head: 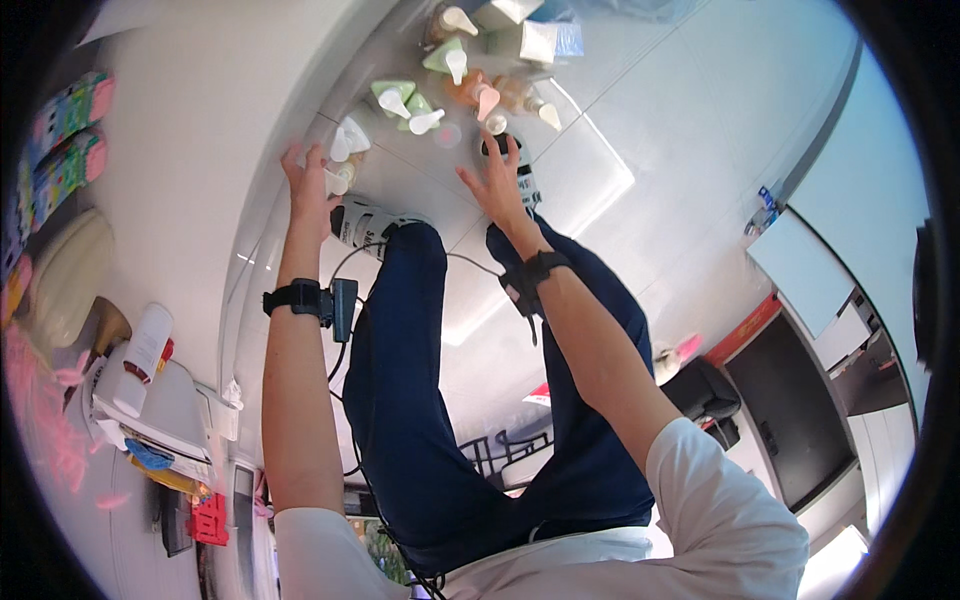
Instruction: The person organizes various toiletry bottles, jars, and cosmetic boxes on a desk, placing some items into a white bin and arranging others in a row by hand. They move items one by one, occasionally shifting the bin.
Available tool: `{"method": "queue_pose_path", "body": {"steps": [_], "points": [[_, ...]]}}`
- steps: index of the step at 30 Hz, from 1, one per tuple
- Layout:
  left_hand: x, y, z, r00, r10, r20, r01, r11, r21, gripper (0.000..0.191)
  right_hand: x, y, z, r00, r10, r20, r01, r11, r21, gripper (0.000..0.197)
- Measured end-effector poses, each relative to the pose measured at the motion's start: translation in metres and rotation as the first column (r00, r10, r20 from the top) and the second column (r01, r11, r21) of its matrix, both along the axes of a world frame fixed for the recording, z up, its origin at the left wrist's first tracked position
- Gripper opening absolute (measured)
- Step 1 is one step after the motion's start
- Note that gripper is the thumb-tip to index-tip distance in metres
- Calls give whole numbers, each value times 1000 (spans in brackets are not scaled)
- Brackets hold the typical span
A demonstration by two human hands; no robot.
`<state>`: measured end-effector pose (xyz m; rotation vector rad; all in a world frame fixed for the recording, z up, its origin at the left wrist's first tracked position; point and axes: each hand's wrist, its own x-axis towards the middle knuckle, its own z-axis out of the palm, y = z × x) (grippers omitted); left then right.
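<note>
My left hand (306,187) is beside a small bottle with a cream pump head (341,178), fingers apart; whether it touches the bottle is unclear. Just beyond that stands a white pump bottle (351,139). My right hand (499,184) is over my right shoe (525,176), its fingers spread and holding nothing. Close to its fingertips is a round cream cap (496,124). Green bottles with white pumps (393,97), an orange pump bottle (474,90) and an amber one with a cream pump (529,101) are grouped on the tiled floor (585,150).
White cartons (540,39) and a brown pump bottle (448,24) stand farther out. A long pale panel (300,82) rises along the left. Beyond it are a white cylindrical container (146,349) and colourful packs (71,142). Thin cables (341,360) run from my wrist straps along my legs.
</note>
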<state>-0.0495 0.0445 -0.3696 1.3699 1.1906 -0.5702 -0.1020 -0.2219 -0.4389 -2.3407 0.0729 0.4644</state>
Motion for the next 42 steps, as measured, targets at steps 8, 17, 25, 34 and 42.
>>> {"method": "queue_pose_path", "body": {"steps": [8,17,25,34,42], "points": [[-40,0,83,996,-3,-87,-5,996,-89,77,-3,-22,91,986,-132,-100,142,984,106,20],[-40,27,209,959,231,163,-215,970,-111,52,110,81,262,976,-213,-39,210,882,422,10],[-30,17,225,901,356,247,-303,925,-229,47,298,129,292,724,434,537,-414,895,-164,25],[-3,29,230,929,195,316,-112,958,-264,43,343,165,252,459,720,-520,-888,356,-291,51],[63,50,238,846,312,433,-220,943,-250,56,335,151,243,578,755,-310,-816,547,-187,33]]}}
